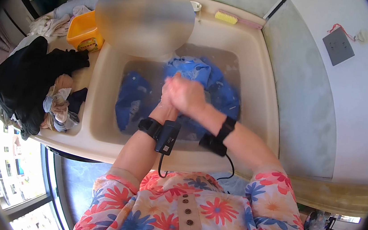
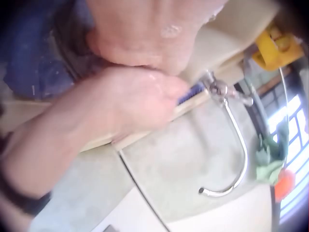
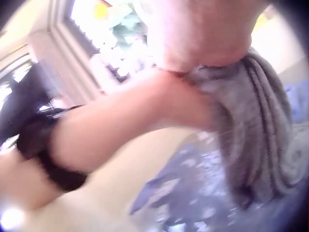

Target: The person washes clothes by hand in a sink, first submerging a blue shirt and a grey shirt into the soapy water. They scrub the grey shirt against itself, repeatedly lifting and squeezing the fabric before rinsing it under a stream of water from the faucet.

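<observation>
From where I stand, the largest thing is a cream basin [image 1: 257, 104] in front of the person, with cloudy water [image 1: 227, 61] inside it. I take the basin's middle as the centre of a clock, with twelve on the side far from the person. At nine o'clock, outside the basin, a heap of dark clothes [image 1: 30, 81] lies on the table [image 1: 80, 75]. Blue cloth [image 1: 218, 89] lies in the water from twelve to about four o'clock, and blue fabric shows also at nine; if this is one piece, I cannot tell. A grey cloth [image 3: 256, 130] hangs in folds from the two hands, over the blue one, near the clock's centre. The right hand [image 1: 189, 97] lies against the left hand [image 1: 167, 97], and the fingers of both are bent and pinch the grey cloth between them; their tips are hidden or blurred. A yellow container [image 1: 83, 30] stands at ten o'clock, just beside the basin. Smallest, a brush [image 1: 236, 20] with yellow bristles rests on the rim at one o'clock.
</observation>
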### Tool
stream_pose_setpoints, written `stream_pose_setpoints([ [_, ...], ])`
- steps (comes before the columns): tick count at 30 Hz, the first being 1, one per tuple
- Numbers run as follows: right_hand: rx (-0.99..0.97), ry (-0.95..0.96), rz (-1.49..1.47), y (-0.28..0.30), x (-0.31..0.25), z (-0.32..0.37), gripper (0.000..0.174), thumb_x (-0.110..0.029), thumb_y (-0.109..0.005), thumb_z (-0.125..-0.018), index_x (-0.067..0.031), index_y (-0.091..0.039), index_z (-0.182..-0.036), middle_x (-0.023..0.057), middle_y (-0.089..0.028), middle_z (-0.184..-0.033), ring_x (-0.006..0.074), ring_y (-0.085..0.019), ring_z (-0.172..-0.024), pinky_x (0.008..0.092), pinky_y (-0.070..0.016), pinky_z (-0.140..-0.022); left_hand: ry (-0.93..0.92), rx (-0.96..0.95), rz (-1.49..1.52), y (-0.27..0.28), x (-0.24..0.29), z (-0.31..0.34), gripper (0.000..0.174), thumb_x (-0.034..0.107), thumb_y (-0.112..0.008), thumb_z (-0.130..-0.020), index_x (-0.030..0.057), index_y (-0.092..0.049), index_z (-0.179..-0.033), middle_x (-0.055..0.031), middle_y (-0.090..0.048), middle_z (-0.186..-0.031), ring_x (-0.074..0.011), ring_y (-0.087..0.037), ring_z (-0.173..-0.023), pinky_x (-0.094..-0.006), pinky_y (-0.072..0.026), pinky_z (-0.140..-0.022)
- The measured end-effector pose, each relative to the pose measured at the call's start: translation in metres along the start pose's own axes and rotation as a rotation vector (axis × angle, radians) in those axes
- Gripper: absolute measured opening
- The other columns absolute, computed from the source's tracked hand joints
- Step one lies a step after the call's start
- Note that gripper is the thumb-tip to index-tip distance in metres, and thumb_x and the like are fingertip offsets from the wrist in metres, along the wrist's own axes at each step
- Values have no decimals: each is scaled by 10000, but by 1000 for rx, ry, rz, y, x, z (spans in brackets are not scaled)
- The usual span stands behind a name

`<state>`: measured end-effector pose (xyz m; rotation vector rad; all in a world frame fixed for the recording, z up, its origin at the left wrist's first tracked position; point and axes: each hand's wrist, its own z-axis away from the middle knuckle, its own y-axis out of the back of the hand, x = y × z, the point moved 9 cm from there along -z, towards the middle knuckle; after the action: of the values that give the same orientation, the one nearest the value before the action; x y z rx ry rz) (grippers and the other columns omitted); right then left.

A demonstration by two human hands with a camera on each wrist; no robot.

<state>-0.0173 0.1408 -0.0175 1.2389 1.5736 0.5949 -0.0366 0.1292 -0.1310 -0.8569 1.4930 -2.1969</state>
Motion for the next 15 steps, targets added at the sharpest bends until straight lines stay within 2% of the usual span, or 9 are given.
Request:
stream_pose_setpoints([
  [1, -49, -129, 34, -12, 33, -9, 385, -337, -384, -867, -61, -575, -678, 170, -593, -669, 353, -581, -634, 434, -472, -588, 41, 15, 117, 1, -9, -12, 231, 276, -447, -885, 73, -540, -829, -54, -572, -846, -195, -560, -792, -322, -461, -702],
  [2, -89, -247, 51, -11, 61, -18, 369, -336, -403, -858, -65, -574, -674, 166, -591, -664, 348, -582, -631, 435, -470, -583, 43, 300, -125, 2, -10, -4, 220, 255, -458, -877, 57, -553, -870, -64, -581, -875, -202, -566, -833, -328, -463, -714],
  [5, 8, -93, 23, 6, 35, -14, 371, -337, -408, -867, -66, -542, -650, 148, -568, -632, 352, -560, -600, 437, -442, -529, 70, 318, -167, 11, -8, -5, 234, 256, -458, -874, 49, -559, -915, -74, -584, -909, -200, -568, -863, -332, -466, -723],
  [7, 78, 76, -87, 21, -22, 2, 353, -338, -443, -854, -72, -571, -660, 138, -570, -626, 345, -562, -615, 425, -443, -543, 54, 254, -133, 20, -3, -12, 250, 281, -468, -864, 55, -557, -919, -70, -581, -896, -203, -565, -845, -337, -464, -717],
  [8, 82, 71, -86, 19, -12, -1, 353, -338, -443, -854, -72, -571, -660, 138, -570, -626, 345, -562, -615, 425, -443, -543, 40, 186, -96, 22, -2, -16, 268, 307, -478, -854, 60, -555, -923, -66, -578, -884, -205, -562, -827, -342, -462, -710],
  [11, 10, -209, -110, -6, 81, -19, 346, -331, -473, -842, -64, -570, -645, 151, -568, -623, 340, -565, -628, 406, -445, -547, 29, 44, -45, -1, 0, -11, 309, 359, -498, -835, 70, -551, -930, -58, -572, -858, -210, -555, -790, -351, -459, -697],
  [13, -1, -295, -78, 8, 110, -17, 340, -322, -530, -816, -47, -568, -620, 162, -563, -603, 310, -573, -608, 368, -445, -564, 129, 87, -744, -54, 7, 18, 359, 379, -563, -786, 52, -567, -932, -69, -598, -858, -224, -573, -781, -367, -461, -706],
  [14, -32, -316, -125, 24, 115, -18, 312, -314, -563, -796, -37, -572, -652, 154, -578, -633, 293, -576, -618, 358, -445, -588, 143, 105, -1062, -42, 11, 15, 352, 311, -659, -696, 40, -589, -908, -77, -613, -833, -205, -590, -750, -343, -469, -688],
  [15, -71, -332, -172, 38, 119, -18, 294, -306, -596, -775, -27, -576, -684, 146, -592, -664, 276, -578, -628, 349, -444, -611, 148, 102, -1061, -43, 11, 20, 352, 311, -659, -696, 40, -589, -908, -77, -613, -833, -205, -590, -750, -343, -469, -688],
])
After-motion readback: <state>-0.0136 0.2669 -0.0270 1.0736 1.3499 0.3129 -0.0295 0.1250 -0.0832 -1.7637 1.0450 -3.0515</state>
